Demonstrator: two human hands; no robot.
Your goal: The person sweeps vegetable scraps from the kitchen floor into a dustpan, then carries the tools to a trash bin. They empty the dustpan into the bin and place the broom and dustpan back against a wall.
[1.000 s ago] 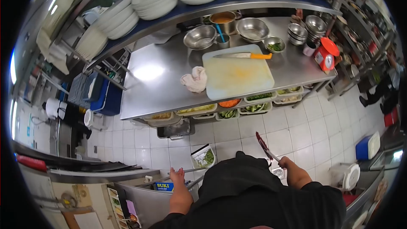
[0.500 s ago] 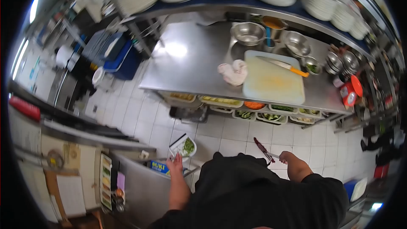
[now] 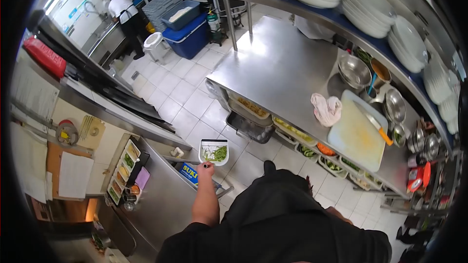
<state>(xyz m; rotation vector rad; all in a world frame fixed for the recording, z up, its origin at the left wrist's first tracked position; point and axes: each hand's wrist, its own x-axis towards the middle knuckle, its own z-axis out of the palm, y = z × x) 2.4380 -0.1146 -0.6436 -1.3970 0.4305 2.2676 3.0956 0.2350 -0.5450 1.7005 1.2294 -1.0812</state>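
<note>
A white dustpan (image 3: 208,149) with a black front lip is low over the tiled floor, with green vegetable scraps (image 3: 220,154) in it. My left hand (image 3: 206,168) is closed round the dustpan's handle, whose dark end shows at the fist. Only a bit of my right hand (image 3: 335,213) shows past my dark clothing, and its fingers are hidden. Beside my body a small dark red tip of the broom (image 3: 309,183) peeks out. The earlier view shows that hand gripping the broom's stick.
A steel table (image 3: 273,63) holds a cutting board (image 3: 358,131), an orange-handled knife (image 3: 378,126), a cloth (image 3: 326,109) and steel bowls. Food tubs sit beneath it; stacked plates (image 3: 365,7) stand above. A steel counter (image 3: 161,204) is at left. Another person (image 3: 126,14) stands far back.
My view has turned left. The dustpan now points straight ahead, and my left hand has closed more tightly. My right hand and most of the broom have gone behind my body.
</note>
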